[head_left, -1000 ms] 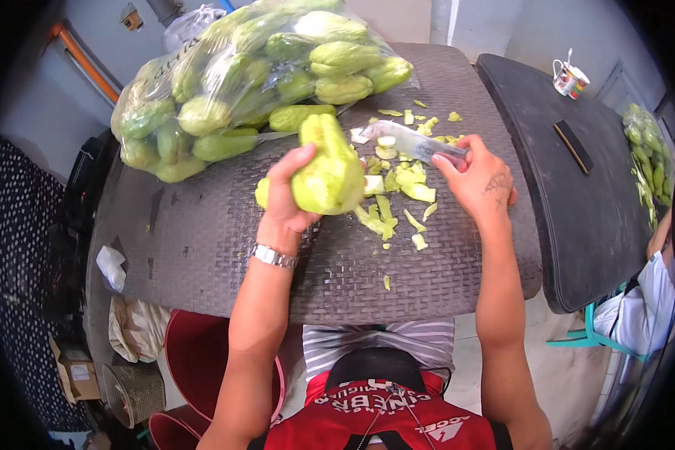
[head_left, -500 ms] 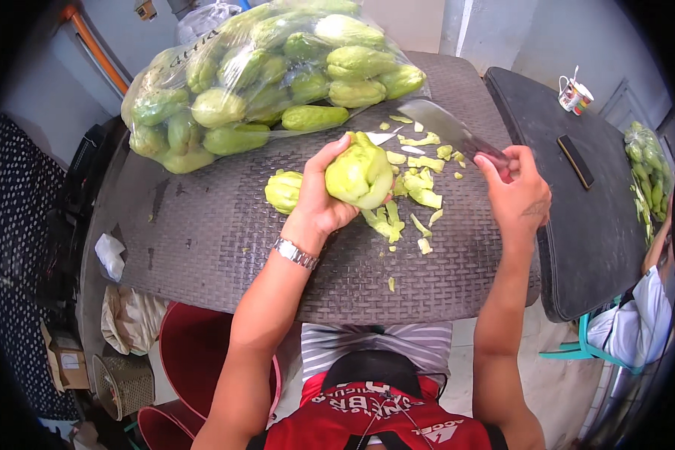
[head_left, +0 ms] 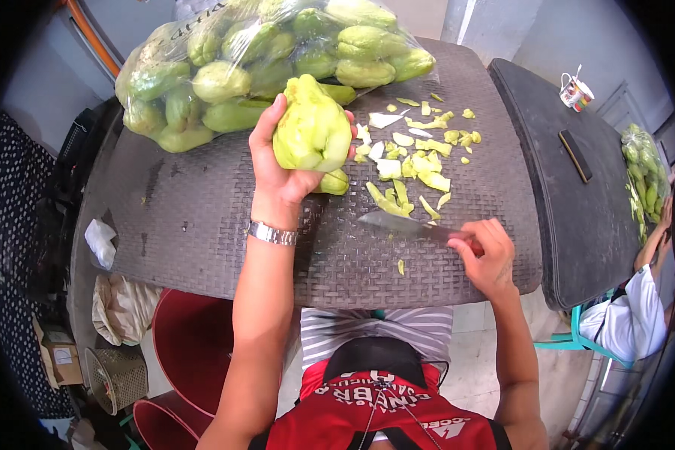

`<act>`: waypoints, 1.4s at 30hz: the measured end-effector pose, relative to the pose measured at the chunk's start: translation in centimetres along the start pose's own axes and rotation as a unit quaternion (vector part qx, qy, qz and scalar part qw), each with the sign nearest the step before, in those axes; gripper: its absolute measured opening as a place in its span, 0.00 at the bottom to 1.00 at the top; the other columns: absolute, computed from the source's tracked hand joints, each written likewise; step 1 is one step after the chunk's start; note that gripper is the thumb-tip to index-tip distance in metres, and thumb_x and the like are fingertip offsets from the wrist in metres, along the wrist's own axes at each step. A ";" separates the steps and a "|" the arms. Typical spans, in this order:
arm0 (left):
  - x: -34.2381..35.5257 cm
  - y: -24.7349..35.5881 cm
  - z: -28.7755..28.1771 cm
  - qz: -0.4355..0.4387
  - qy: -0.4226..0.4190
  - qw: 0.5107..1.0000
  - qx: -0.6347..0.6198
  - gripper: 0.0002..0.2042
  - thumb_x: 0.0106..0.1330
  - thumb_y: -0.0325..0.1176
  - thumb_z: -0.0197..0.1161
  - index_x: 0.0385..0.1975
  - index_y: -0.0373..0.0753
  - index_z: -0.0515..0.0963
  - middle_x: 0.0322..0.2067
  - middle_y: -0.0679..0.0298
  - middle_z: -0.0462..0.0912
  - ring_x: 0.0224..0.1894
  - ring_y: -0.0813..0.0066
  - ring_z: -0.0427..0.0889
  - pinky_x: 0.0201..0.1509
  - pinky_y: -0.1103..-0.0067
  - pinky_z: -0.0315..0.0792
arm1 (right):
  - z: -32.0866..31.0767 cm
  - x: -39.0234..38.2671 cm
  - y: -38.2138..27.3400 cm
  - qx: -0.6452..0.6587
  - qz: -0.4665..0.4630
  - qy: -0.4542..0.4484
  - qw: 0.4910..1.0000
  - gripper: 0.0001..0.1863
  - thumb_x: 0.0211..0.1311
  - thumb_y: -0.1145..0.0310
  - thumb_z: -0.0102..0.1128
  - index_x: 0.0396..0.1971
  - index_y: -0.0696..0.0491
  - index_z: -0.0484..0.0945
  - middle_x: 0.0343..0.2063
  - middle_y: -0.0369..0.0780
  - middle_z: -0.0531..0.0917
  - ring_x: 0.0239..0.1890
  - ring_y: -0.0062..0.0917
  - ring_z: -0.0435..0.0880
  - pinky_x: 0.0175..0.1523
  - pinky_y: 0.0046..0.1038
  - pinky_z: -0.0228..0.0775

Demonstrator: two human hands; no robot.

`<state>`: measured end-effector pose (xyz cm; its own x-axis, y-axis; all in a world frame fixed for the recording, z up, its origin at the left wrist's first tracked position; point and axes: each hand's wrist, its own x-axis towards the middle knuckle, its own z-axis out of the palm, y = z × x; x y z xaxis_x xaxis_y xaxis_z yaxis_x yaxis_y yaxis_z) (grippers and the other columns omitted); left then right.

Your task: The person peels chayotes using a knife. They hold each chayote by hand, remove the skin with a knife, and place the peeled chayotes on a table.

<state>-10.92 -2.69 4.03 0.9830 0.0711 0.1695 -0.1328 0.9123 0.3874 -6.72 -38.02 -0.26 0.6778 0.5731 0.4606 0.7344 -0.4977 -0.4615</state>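
Food-prep area: knife [head_left: 401, 223], bagged chayotes [head_left: 266, 71], peelings [head_left: 434, 181] on table [head_left: 202, 225].

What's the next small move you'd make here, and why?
I'd probably bring the knife up to the held green vegetable: the left hand grips it above the table, while the right hand holds the blade apart from it, near scattered peelings.

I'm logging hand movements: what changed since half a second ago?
The right hand, holding a reddish-handled metal knife, has moved left and toward the near edge of the dark woven table. The left hand, holding a green pear-shaped fruit, has moved left and slightly away. Nothing was taken up or let go. The green peel scraps and clear plastic bag of green fruit stayed put.
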 end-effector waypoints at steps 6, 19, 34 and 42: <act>0.2 -0.4 -0.8 -0.004 -0.003 1.000 0.011 0.34 0.72 0.58 0.55 0.60 0.29 0.72 0.53 0.37 0.79 0.50 0.41 0.83 0.51 0.52 0.81 | 1.0 4.4 3.9 -0.047 -0.026 0.025 0.998 0.09 0.54 0.74 0.72 0.35 0.56 0.83 0.27 0.40 0.84 0.30 0.33 0.79 0.35 0.34 0.72; 0.6 -0.8 -1.5 -0.006 0.037 0.998 0.047 0.33 0.71 0.57 0.56 0.61 0.32 0.72 0.51 0.37 0.80 0.49 0.40 0.83 0.49 0.51 0.81 | 2.7 16.7 11.2 -0.103 0.156 0.054 0.981 0.15 0.59 0.63 0.71 0.43 0.54 0.84 0.31 0.45 0.85 0.37 0.39 0.85 0.46 0.39 0.75; 0.1 -1.0 -1.9 -0.006 0.034 0.998 0.054 0.35 0.71 0.59 0.56 0.62 0.31 0.71 0.52 0.37 0.79 0.49 0.42 0.84 0.49 0.52 0.82 | 6.7 9.8 2.0 -0.030 0.016 0.018 0.999 0.08 0.58 0.68 0.70 0.36 0.53 0.85 0.30 0.39 0.85 0.35 0.36 0.82 0.42 0.39 0.75; 0.6 -1.5 -2.0 -0.016 0.036 0.998 0.044 0.33 0.70 0.58 0.57 0.61 0.31 0.72 0.52 0.38 0.80 0.48 0.42 0.84 0.48 0.53 0.82 | 4.9 15.9 9.2 -0.139 0.147 0.081 0.976 0.13 0.61 0.65 0.69 0.43 0.53 0.85 0.35 0.44 0.86 0.41 0.40 0.85 0.47 0.40 0.76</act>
<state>-9.83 -3.17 1.70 0.9930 0.0738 0.0918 -0.1086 0.8754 0.4710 10.65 -30.30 -0.94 0.8407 0.2800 0.4635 0.4733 -0.7958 -0.3777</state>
